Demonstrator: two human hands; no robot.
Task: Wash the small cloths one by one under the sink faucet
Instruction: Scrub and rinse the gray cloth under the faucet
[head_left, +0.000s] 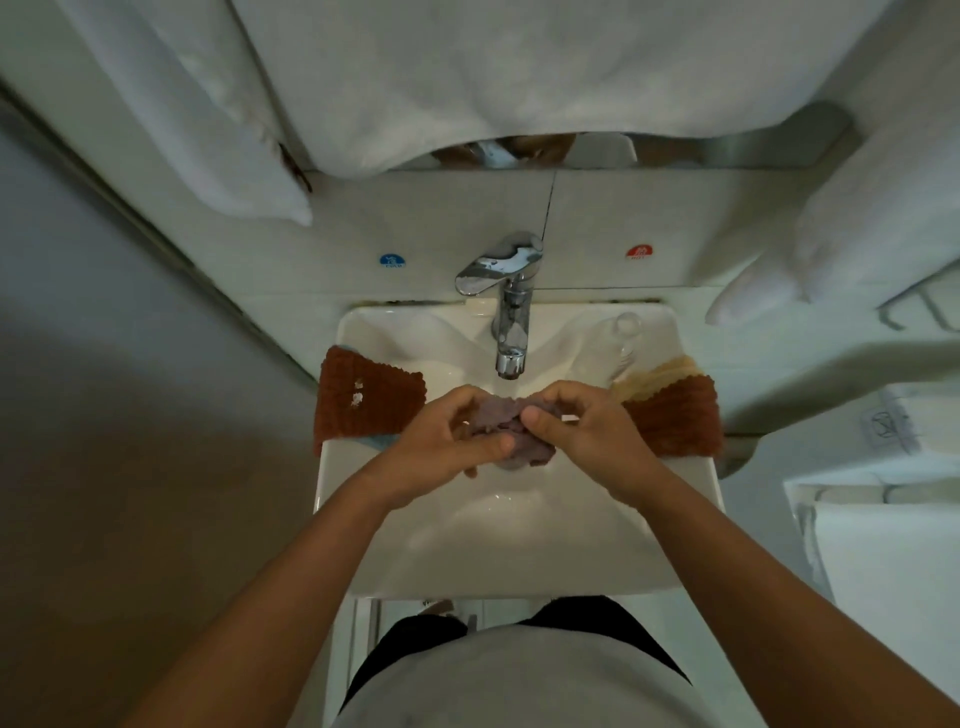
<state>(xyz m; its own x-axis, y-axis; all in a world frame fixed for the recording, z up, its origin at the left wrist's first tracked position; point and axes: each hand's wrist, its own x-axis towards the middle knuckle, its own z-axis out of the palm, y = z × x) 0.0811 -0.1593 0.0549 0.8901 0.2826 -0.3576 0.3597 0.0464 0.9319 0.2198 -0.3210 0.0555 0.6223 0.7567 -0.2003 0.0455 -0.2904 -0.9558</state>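
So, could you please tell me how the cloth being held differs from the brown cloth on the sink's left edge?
The purple-grey cloth is bunched up, gripped by the left hand and right hand below the faucet; the brown cloth lies spread flat, untouched. The purple-grey one hangs over the basin, while the brown one drapes over the sink rim. Both are small and textured.

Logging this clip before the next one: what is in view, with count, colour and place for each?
purple cloth: 1, bunched, held over the basin below the spout
brown cloths: 2, one on each sink edge, left and right
cream cloth: 1, right edge, partly under the brown one
faucet: 1, chrome, back of sink
sink: 1, white
stickers: blue left, red right, on the wall
white towels: hanging above
left hand: grips purple cloth
right hand: grips purple cloth
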